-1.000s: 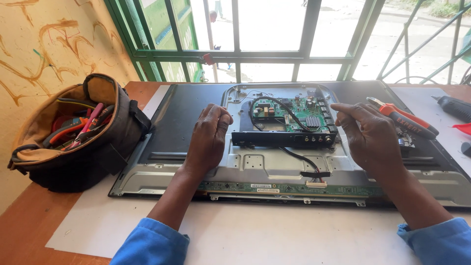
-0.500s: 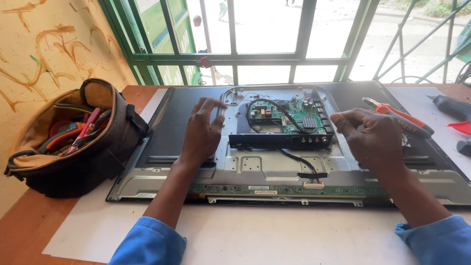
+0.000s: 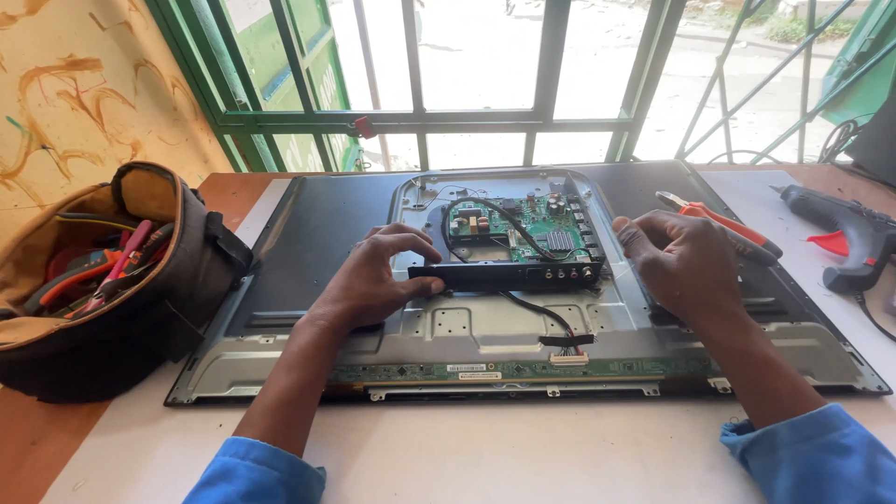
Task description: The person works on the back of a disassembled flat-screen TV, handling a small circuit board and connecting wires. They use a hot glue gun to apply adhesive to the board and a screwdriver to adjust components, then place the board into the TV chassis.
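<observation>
I see a wooden table [image 3: 28, 448] under white sheet [image 3: 523, 457], yellow wall [image 3: 84, 84] w/ orange swirls left, green-framed barred window [image 3: 523, 84], bright daylight outside.

Opened flat-screen set lies face down on tabletop

Its green circuit board [image 3: 523, 229] (uncovered) sits centrally on the grey metal back panel [image 3: 485, 327], behind a black connector strip [image 3: 509, 275].

A single head-worn camera looks forward and steeply down from the person's seat at the near edge of the worktop [image 3: 523, 457]. It sits close: both blue-sleeved forearms rise from the bottom edge. The view faces a green-barred window [image 3: 485, 84] across the worktop, takes in the whole flat panel [image 3: 308, 233], a tool bag [image 3: 103, 280] at left and a glue gun [image 3: 840, 229] at right.
</observation>
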